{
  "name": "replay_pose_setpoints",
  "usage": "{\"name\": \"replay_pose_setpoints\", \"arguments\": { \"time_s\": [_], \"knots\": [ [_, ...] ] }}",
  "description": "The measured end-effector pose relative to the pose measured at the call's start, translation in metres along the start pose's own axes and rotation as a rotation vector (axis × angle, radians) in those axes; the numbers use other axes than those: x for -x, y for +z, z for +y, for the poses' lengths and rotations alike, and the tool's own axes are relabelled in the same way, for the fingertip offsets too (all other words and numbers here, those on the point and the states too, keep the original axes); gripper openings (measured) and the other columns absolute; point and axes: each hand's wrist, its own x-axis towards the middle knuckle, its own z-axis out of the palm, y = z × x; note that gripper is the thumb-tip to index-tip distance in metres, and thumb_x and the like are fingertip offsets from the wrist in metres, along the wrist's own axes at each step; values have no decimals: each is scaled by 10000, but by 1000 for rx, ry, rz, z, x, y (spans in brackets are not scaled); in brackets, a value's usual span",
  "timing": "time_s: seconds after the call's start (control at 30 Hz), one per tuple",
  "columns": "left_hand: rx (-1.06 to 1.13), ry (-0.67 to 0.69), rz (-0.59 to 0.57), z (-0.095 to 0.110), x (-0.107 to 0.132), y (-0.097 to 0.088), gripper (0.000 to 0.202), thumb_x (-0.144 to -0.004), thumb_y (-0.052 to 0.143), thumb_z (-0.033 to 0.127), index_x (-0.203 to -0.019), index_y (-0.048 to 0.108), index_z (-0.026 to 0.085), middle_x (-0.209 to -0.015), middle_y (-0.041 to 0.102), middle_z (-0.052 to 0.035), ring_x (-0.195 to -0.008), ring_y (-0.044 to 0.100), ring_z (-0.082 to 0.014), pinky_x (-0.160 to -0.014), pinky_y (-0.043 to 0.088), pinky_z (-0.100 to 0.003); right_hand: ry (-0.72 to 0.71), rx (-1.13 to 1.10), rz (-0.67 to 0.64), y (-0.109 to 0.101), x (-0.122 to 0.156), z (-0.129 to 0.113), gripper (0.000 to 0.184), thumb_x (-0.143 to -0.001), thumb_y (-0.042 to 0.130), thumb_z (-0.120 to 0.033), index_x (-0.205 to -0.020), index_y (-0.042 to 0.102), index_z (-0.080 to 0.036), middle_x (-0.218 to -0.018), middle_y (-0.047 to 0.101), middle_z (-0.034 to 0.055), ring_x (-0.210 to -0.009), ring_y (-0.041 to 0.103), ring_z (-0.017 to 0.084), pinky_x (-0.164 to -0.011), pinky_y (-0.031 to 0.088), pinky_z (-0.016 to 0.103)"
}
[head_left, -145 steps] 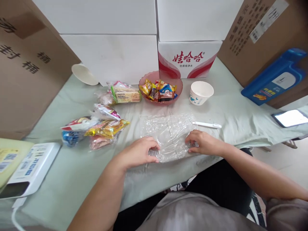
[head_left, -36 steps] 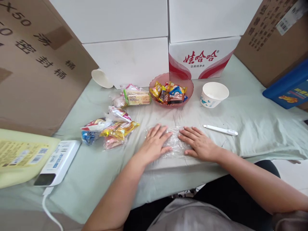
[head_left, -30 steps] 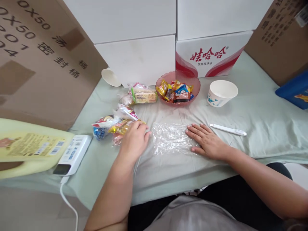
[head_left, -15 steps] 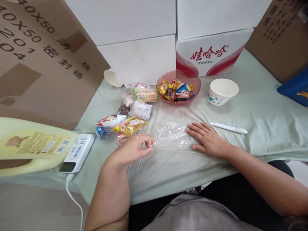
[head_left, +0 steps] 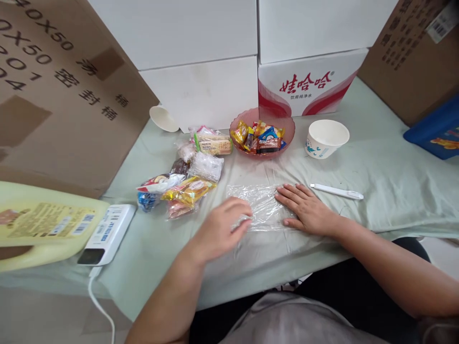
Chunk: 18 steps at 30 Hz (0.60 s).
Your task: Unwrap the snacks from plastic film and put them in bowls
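Bare forearms, no sleeves showing (grey top, black trousers below).

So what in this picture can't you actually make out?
- Left hand: motion-blurred in the head view, so whether its fingers touch the clear plastic bag is unclear.
- The bag's right edge: covered by the flat right hand.
- Yellow jug: cut off by the left frame edge.
- Blue container: cut off at the right edge.
- Snack packets: print too small to read.
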Motion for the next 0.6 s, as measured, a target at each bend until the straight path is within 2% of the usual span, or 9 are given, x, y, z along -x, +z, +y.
{"name": "replay_pose_setpoints", "arguments": {
  "time_s": [0.07,0.13,0.2,0.27,0.3,0.37,0.47,0.53,0.6],
  "knots": [
    [-60,36,-96,-2,-5,16,192,-878,522,197,-1036,629,221,-1186,613,-82,-1116,560,-237,-968,463,-384,6,8,-14,-1,0,-1,677,-934,455,-568,-1483,373,-179,-1549,340,120,-1442,281,295,-1158,240,523],
    [-216,-108,-106,-16,-6,22,167,-831,550,156,-951,655,206,-1159,611,-105,-1107,552,-284,-954,470,-438,11,4,-26,-1,0,-2,681,-935,457,-564,-1481,375,-165,-1553,329,127,-1445,270,301,-1162,231,525],
    [-373,-273,-96,-32,-4,17,134,-789,560,124,-845,659,195,-1060,623,-113,-1026,569,-308,-886,491,-455,15,-14,-34,-2,0,-2,681,-934,471,-550,-1485,368,-164,-1556,325,129,-1449,261,302,-1164,222,531],
    [-469,-321,-64,-39,-1,8,144,-772,544,95,-807,649,187,-1003,619,-114,-976,569,-308,-843,493,-448,9,-52,-43,-4,0,-1,690,-924,491,-553,-1487,367,-174,-1553,332,129,-1450,255,306,-1160,223,545],
    [-481,-290,-36,-38,0,4,159,-781,523,84,-811,644,184,-992,614,-110,-969,563,-301,-839,487,-441,3,-77,-47,-7,1,0,696,-917,500,-562,-1482,375,-176,-1549,341,132,-1450,251,313,-1153,230,554],
    [-408,-141,-16,-26,0,2,185,-822,478,78,-842,630,182,-985,604,-95,-971,547,-267,-853,475,-413,0,-141,-32,-17,3,3,688,-911,506,-574,-1462,407,-175,-1538,361,143,-1446,252,327,-1136,258,563],
    [-182,75,-200,-3,-1,9,113,-839,544,134,-906,610,195,-986,598,-52,-974,531,-217,-858,469,-359,33,-268,90,-39,8,10,568,-928,507,-528,-1383,499,-190,-1442,481,153,-1372,375,313,-1083,352,520],
    [-120,79,-326,5,-1,15,135,-791,626,155,-914,598,202,-993,594,-36,-992,520,-216,-840,468,-345,41,-363,118,-55,12,16,474,-916,542,-511,-1271,586,-199,-1266,598,140,-1209,516,275,-996,434,452],
    [-134,28,-364,5,-1,19,134,-766,635,130,-871,583,196,-978,586,-33,-995,511,-222,-817,462,-340,6,-433,-10,-65,16,19,418,-866,614,-521,-1134,648,-203,-1087,642,102,-1029,577,234,-897,473,388]
  ]
}}
